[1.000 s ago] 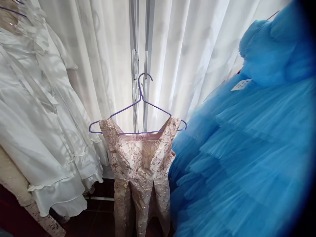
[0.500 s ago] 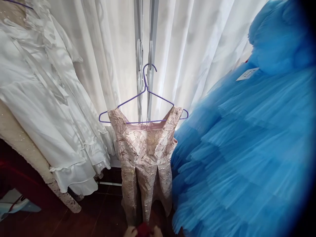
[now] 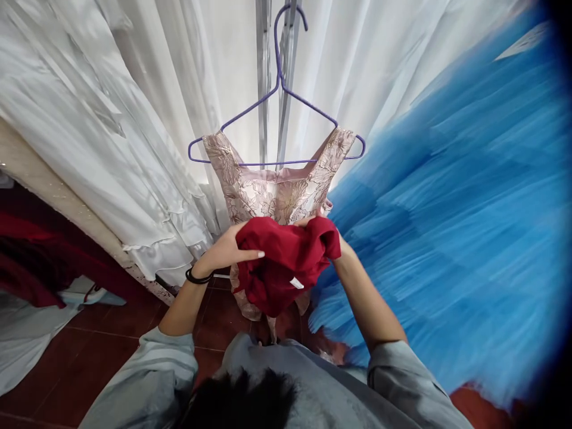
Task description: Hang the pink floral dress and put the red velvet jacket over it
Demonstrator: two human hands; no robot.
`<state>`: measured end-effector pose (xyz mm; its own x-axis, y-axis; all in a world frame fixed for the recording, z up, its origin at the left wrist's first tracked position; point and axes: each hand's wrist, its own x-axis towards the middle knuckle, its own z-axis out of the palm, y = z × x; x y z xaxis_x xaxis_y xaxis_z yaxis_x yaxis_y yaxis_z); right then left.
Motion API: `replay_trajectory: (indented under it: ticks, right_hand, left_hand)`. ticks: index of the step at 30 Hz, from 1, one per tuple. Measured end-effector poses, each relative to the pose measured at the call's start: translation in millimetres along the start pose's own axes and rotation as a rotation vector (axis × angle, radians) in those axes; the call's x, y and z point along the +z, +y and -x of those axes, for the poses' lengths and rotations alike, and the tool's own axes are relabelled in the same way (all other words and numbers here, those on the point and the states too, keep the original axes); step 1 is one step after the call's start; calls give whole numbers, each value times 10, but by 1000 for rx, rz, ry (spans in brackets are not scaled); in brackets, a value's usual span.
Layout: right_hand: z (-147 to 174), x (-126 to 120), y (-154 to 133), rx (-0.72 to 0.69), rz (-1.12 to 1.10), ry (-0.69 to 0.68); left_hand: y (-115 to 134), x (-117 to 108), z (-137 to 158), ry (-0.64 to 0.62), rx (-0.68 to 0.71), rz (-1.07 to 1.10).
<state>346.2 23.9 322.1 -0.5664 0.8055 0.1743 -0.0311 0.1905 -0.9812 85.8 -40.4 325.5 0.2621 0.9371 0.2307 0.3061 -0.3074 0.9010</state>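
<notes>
A bunched dark red garment (image 3: pixel 286 250) with a small white label is held up between my two hands, in front of the pink dress. My left hand (image 3: pixel 230 247) grips its left side, thumb lying over the cloth; a black band circles that wrist. My right hand (image 3: pixel 328 235) grasps the right edge, its fingers partly covered by the cloth. Behind it, a pink-and-gold floral dress (image 3: pixel 286 199) hangs on a purple hanger (image 3: pixel 277 77). The red cloth hides much of the dress's middle.
White dresses (image 3: pixel 111 137) hang on the left, beside a cream sparkly fabric (image 3: pixel 58 196). A large blue tulle gown (image 3: pixel 438 226) fills the right. White curtains (image 3: pixel 339 65) form the backdrop. Dark red tiles (image 3: pixel 116 333) cover the floor, with red and pale cloth (image 3: pixel 40 339) at lower left.
My hands have risen from the bottom edge with the red garment, now in full view before the pink dress. The view has tilted downward, so the hanger appears higher and larger.
</notes>
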Motion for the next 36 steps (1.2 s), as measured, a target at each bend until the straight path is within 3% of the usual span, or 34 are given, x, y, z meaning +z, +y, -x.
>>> replay_trajectory:
  ticks: [3,5,9,12,14,16,20,25,28,30,32,34,36]
  right_hand:
    - [-11,69,-411,-253,144,4]
    - [-24,257,-560,-424,307,52]
    - [-156,649,-630,-382,649,-51]
    - [-208,677,-712,-374,769,-89]
    - [-169,584,-818,-412,808,-95]
    - [-87,477,-932,-457,825,-5]
    - [77,384,-1100,-606,767,392]
    - [237,292,-1265,-765,800,755]
    - [447,32,-1335,-667,993,907]
    - [622,-193,-1267,-459,1244,1042]
    - [750,-368,-1005,-212,1498,1096]
    - [780,-430,-504,-30,1628,923]
    - [723,-387,168,49,1552,498]
  left_hand:
    - [252,18,-72,220,86,-55]
    - [372,75,-120,272,152,-150]
    - [605,143,-167,335,169,-313]
    - [636,159,-77,358,175,-106]
    - [514,219,76,310,146,-3]
    - [278,360,296,295,68,-83]
    - [-350,819,768,334,-170,-387]
    - [-900,1293,1035,89,-385,-264]
    - [-1014,1270,1009,119,-385,-227]
    - [-992,1086,948,188,-319,-225]
    - [-885,843,869,278,-258,-214]
    - [-721,642,781,331,-196,-188]
    - [-554,533,689,293,-152,-145]
